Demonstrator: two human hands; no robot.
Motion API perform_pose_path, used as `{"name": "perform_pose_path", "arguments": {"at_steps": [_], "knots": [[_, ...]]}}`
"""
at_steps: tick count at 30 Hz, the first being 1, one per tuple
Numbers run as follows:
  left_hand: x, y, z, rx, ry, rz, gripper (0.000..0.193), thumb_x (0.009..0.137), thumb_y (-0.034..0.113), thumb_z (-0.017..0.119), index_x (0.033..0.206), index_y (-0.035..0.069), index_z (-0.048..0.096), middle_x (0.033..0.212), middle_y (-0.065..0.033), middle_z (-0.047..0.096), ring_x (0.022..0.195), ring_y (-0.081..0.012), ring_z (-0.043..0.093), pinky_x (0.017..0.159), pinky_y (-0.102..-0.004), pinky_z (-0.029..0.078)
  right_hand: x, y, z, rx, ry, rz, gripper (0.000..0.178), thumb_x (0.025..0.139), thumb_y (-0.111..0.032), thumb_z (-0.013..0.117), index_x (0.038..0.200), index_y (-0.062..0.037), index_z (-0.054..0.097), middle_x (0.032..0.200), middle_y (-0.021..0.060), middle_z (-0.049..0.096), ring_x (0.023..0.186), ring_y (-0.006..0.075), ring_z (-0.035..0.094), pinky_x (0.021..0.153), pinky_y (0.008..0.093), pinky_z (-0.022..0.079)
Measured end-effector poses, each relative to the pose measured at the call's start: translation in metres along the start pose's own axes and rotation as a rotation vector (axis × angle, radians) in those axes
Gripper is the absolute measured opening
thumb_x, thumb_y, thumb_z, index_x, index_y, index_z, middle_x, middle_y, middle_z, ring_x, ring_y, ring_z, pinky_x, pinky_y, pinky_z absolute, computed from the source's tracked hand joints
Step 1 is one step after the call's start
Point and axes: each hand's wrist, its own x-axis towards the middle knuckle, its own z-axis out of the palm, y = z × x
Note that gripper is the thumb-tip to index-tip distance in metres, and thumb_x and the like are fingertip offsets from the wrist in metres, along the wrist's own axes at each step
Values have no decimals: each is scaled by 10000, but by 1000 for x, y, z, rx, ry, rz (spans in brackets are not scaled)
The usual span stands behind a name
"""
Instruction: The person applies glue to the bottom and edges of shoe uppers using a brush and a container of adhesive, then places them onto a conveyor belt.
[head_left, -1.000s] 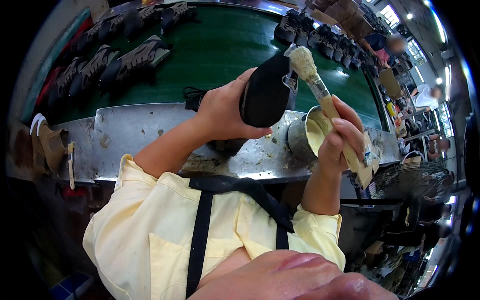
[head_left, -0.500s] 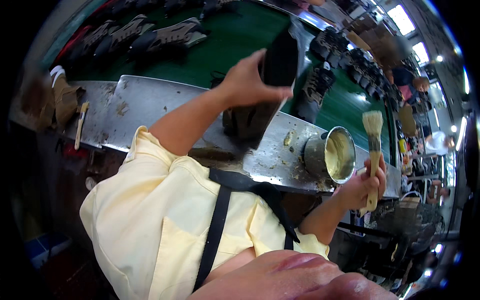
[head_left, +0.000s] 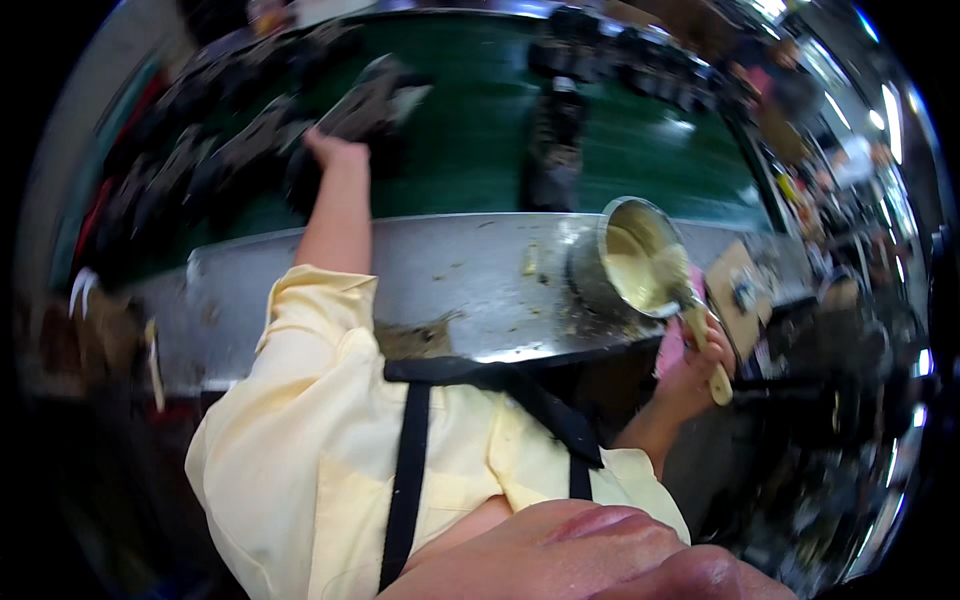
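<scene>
While the fingers of the right hand (head_left: 688, 375) are closed around the pale handle of a brush (head_left: 694, 318), those of the left hand (head_left: 338, 152) are at the lower side of a grey and dark shoe (head_left: 362, 108); because of blur, I cannot tell whether they grip it or only touch it. This shoe lies just beyond the left fingers, up and to the right, and its long axis runs slantwise, from lower left to upper right. The left hand is much nearer to it; the right hand is well apart.

The brush points up and leftward from the right hand, with its bristles at the right side of the mouth of a metal pot (head_left: 590, 275), which contains cream-coloured paste (head_left: 628, 268). The pot is on a stained metal ledge (head_left: 450, 245). Farther out, on the green surface (head_left: 460, 130), one dark shoe (head_left: 555, 140) lies lengthwise, away from both hands.
</scene>
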Motion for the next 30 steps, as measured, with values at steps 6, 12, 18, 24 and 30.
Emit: {"name": "perform_pose_path", "arguments": {"at_steps": [6,12,18,24,30], "knots": [[-12,-44,24,190,42,22,689,869,590,324,1300,56,390,1303,-120,449,1184,-284,433,1014,-399,338,7,7,-18,-111,-43,-17,273,903,-279,525,927,-8,548,955,208,606,712,195,574,664,327,497],[-138,-124,30,1362,-516,-130,722,704,149,695,1325,49,339,1300,-175,414,1051,-286,509,858,-400,454,9,16,-23,77,13,148,192,898,-153,535,923,30,585,970,186,616,784,195,608,700,284,508],[-131,-198,65,2089,-2159,1451,715,763,96,515,1401,235,223,1445,-43,237,1356,-281,151,1103,-458,85,8,21,-35,4,-43,167,228,893,-202,547,916,22,587,939,185,625,754,184,599,664,287,503],[-116,-254,115,1846,-2630,1190,765,532,229,716,1247,166,450,1284,-99,437,1278,-269,320,1102,-483,87,11,29,-35,13,-29,275,227,900,-192,536,899,28,590,912,178,630,710,172,577,626,279,482],[-116,-247,104,1889,-2292,1325,920,393,224,781,1239,142,428,1203,-98,466,1166,-271,414,1067,-503,164,14,41,-40,-17,-63,286,224,900,-194,537,902,24,592,907,174,632,703,168,573,624,284,477]]}}
